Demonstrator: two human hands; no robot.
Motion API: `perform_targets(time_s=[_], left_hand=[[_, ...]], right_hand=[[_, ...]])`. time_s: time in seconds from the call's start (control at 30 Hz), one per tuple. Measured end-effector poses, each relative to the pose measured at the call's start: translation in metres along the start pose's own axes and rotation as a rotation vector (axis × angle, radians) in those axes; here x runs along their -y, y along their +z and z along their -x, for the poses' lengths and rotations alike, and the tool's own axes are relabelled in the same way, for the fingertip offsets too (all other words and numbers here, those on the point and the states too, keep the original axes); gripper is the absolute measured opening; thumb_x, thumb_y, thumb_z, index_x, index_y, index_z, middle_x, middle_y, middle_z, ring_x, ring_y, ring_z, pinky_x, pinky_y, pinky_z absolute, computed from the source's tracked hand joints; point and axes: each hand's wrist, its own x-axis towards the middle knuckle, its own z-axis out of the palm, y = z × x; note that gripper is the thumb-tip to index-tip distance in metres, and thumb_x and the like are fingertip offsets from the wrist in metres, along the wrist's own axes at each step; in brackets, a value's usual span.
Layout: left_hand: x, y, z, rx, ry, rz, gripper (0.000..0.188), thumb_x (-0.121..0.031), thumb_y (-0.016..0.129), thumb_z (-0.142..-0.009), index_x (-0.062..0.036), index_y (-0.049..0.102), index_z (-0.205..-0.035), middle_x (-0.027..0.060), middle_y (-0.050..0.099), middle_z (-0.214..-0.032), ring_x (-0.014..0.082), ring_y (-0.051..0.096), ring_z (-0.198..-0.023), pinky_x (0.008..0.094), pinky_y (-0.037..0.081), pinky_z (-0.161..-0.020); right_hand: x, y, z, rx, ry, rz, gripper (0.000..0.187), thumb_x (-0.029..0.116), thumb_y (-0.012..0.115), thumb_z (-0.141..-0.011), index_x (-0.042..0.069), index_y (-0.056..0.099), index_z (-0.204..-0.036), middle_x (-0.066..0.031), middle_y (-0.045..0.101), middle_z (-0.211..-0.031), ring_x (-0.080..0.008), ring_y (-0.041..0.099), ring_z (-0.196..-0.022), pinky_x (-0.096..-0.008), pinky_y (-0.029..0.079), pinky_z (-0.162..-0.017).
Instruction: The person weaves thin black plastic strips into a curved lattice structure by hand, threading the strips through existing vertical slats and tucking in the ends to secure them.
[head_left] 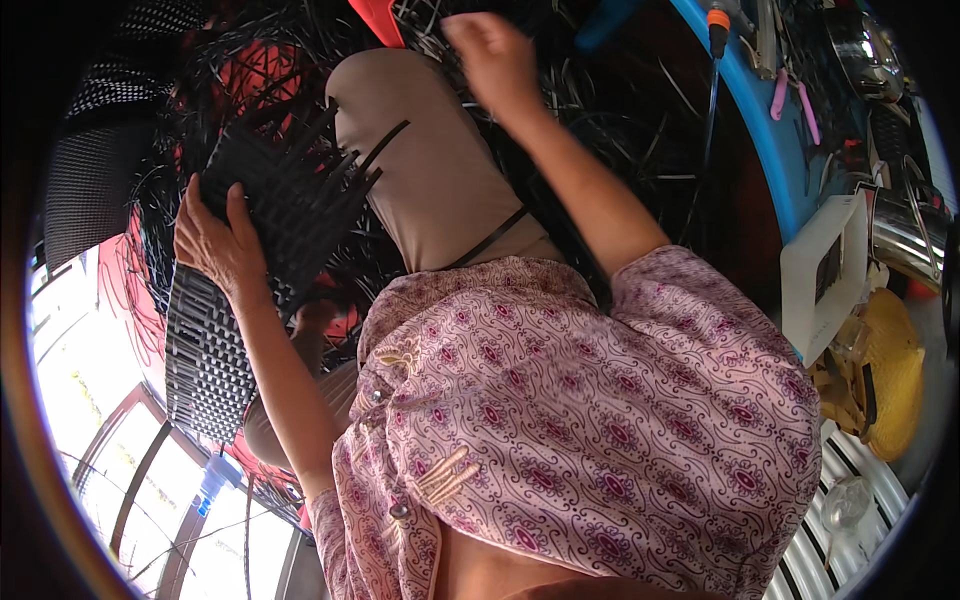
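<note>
My left hand (212, 245) grips the edge of a black woven basket piece (260, 190), thumb on the near face. Loose strip ends stick out of its right side toward my knee. Its checkered weave carries on below the hand as a woven wall (205, 345). Up near the top middle, my right hand (492, 58) is raised past my knee, fingers bent and blurred by motion. Whether it pinches a strip cannot be made out. Just left of it is a red plastic piece (378, 20). One loose black strip (490, 238) lies across my trouser leg.
Tangled black strips (620, 130) spread around my legs. At the right are a blue rim (765, 130), pink-handled scissors (795, 103), an orange-and-black tool handle (717, 30), a white frame-like box (825, 270) and a yellow object (893, 370). More black weave (90, 185) stands at far left.
</note>
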Motion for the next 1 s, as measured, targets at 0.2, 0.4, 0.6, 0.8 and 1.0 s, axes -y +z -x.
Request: perform_targets(time_s=[0.2,0.4,0.6,0.8,1.0], left_hand=[[-0.010,-0.005,-0.004,-0.008,0.070,0.051,0.057,-0.048,0.057,-0.095,-0.0095,0.054,-0.137,0.0129,0.058,-0.127,0.0315,0.050,-0.121,0.0478,0.029,-0.105],[0.005,-0.062,0.027,0.065,0.009,0.062,0.060,-0.050,0.052,-0.097,-0.0084,0.053,-0.140,0.0138,0.057,-0.130,0.0319,0.047,-0.124,0.0490,0.026,-0.107],[0.005,-0.081,0.026,0.038,0.015,0.116,0.060,-0.049,0.049,-0.098,-0.0054,0.054,-0.138,0.0173,0.058,-0.124,0.0328,0.051,-0.115,0.0453,0.035,-0.101],[0.013,-0.080,0.024,0.031,0.014,0.092,0.054,-0.042,0.051,-0.099,-0.0030,0.055,-0.137,0.0193,0.059,-0.124,0.0349,0.054,-0.113,0.0468,0.038,-0.100],[0.006,-0.076,0.025,0.005,0.014,0.067,0.051,-0.039,0.054,-0.098,-0.0055,0.057,-0.136,0.0185,0.060,-0.126,0.0358,0.054,-0.116,0.0479,0.037,-0.102]], right_hand=[[-0.332,-0.284,-0.025,-0.235,0.475,0.750,0.024,0.034,0.063,-0.090,0.015,0.076,-0.096,-0.0131,0.073,-0.096,-0.0340,0.070,-0.092,-0.0464,0.055,-0.081],[-0.301,-0.368,0.077,0.155,0.668,1.366,0.024,0.030,0.059,-0.090,0.019,0.077,-0.101,-0.0114,0.072,-0.111,-0.0321,0.068,-0.104,-0.0446,0.054,-0.089],[-0.273,-0.351,0.100,0.277,0.695,1.585,0.020,0.024,0.058,-0.089,0.016,0.073,-0.099,-0.0119,0.071,-0.108,-0.0343,0.067,-0.103,-0.0485,0.054,-0.087],[-0.247,-0.350,0.092,0.445,0.598,1.622,0.019,0.027,0.061,-0.089,0.012,0.069,-0.096,-0.0118,0.071,-0.104,-0.0356,0.066,-0.101,-0.0473,0.054,-0.084],[-0.261,-0.380,0.091,0.316,0.562,1.237,0.028,0.031,0.068,-0.086,0.009,0.071,-0.104,-0.0130,0.071,-0.105,-0.0331,0.066,-0.103,-0.0429,0.052,-0.085]])
